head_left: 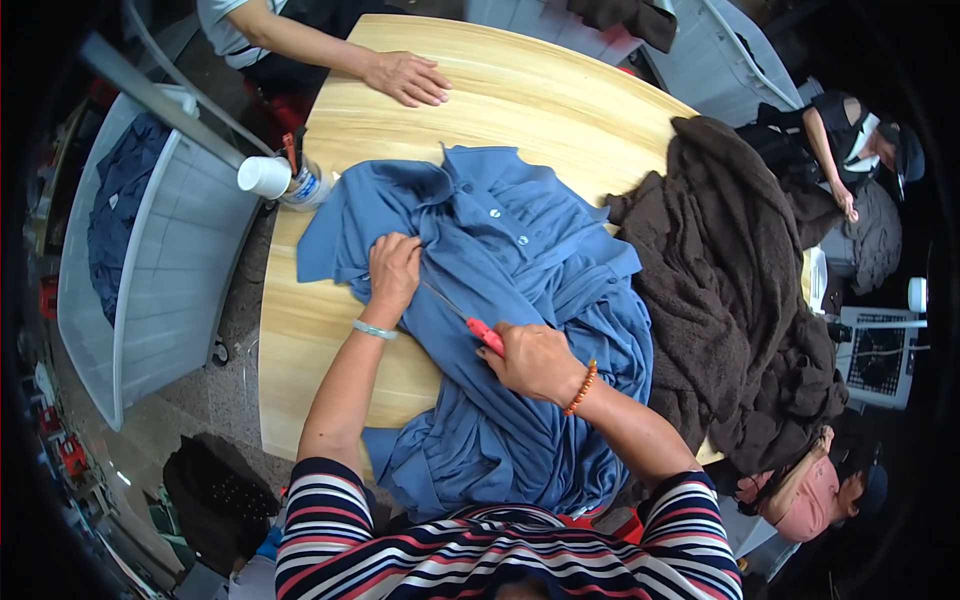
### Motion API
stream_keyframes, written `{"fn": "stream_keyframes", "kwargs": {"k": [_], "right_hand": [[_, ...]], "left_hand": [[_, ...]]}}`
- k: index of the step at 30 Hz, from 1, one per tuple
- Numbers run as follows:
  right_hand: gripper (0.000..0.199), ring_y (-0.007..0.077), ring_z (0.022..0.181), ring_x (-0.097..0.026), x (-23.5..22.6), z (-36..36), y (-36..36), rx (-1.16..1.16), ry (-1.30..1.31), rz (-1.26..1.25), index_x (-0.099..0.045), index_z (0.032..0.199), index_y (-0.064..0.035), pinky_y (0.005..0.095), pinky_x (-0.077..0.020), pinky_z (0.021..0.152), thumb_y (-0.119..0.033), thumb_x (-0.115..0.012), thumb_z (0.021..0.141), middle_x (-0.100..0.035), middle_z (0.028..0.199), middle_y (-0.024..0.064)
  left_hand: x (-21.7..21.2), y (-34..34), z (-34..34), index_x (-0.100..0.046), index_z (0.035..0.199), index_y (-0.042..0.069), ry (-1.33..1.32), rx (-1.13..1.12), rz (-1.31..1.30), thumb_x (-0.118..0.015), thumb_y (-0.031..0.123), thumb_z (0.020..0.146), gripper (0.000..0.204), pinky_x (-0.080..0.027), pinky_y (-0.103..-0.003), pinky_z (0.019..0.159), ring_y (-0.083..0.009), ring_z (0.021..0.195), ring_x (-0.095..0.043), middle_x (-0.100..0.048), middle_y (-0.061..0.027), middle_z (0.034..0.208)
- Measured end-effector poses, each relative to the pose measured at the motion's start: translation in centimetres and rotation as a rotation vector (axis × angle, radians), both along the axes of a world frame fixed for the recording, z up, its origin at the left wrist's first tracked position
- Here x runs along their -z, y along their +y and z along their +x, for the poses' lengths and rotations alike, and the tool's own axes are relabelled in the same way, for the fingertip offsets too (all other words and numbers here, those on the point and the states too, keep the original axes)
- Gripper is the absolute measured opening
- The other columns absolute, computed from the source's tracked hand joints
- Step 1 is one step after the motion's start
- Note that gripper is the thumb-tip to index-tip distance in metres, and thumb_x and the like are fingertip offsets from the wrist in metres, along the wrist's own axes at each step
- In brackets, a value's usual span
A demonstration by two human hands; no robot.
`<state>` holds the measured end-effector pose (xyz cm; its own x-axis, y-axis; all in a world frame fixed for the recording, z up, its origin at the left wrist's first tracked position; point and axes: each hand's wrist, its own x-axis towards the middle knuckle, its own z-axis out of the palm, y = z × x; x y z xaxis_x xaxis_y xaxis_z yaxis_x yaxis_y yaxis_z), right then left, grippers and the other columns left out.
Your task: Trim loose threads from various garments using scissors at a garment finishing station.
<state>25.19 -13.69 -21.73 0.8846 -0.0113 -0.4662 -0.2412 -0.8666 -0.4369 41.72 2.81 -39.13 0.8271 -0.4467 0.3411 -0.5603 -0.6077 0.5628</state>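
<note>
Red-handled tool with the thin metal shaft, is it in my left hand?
No, your right hand grips the red-handled tool, while your left hand rests on the blue buttoned fabric garment.

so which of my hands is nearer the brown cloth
Right. Your right hand, holding the red-handled tool, is left of the brown cloth, over the blue shirt; your left hand is farther left, on the shirt.

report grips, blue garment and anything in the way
Left grip on garment. Right grip holding red-handled tool over it. Brown cloth close at right, seemingly not blocking.
</note>
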Motion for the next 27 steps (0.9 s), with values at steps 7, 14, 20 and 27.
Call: {"fn": "stream_keyframes", "kwargs": {"k": [7,14,20,27], "right_hand": [[0.030,0.0419,0.073,-0.065,-1.0,-2.4,-4.2,0.301,-0.161,-0.014,-0.058,0.102,-0.0044,0.0493,-0.0502,0.065,-0.032,-0.062,0.090,-0.065,0.073,0.0232],[0.032,0.0350,0.066,-0.067,1.9,-10.4,-0.7,0.175,-0.238,0.023,-0.059,0.108,0.0005,0.0447,-0.0522,0.061,-0.019,-0.062,0.083,-0.066,0.070,0.0191],[0.043,0.0303,0.071,-0.066,1.7,-10.9,2.8,0.030,-0.256,0.040,-0.057,0.118,0.0054,0.0408,-0.0514,0.067,-0.014,-0.059,0.080,-0.067,0.080,0.0173],[0.053,0.0331,0.071,-0.067,0.8,-12.9,2.1,0.047,-0.209,0.180,-0.053,0.127,0.0042,0.0408,-0.0532,0.066,-0.020,-0.064,0.082,-0.067,0.077,0.0190]], "left_hand": [[-3.0,4.1,1.4,-0.066,0.091,0.006,0.062,-0.136,-0.111,-0.061,0.001,0.084,0.010,-0.048,-0.038,0.073,-0.0296,0.079,-0.060,-0.063,-0.0117,0.084],[-0.8,8.5,0.5,-0.059,0.113,-0.003,0.547,-0.250,-0.175,-0.073,0.024,0.085,0.041,-0.049,-0.034,0.080,-0.0234,0.098,-0.060,-0.062,-0.0176,0.110],[-0.8,-1.5,0.4,-0.062,0.113,0.001,0.310,-0.260,-0.046,-0.075,0.020,0.081,0.039,-0.052,-0.032,0.074,-0.0212,0.080,-0.065,-0.068,-0.0159,0.094],[-1.9,14.5,0.4,-0.065,0.095,0.001,0.312,-0.494,-0.014,-0.062,0.004,0.084,0.012,-0.052,-0.035,0.071,-0.0225,0.075,-0.065,-0.068,-0.0113,0.082]]}}
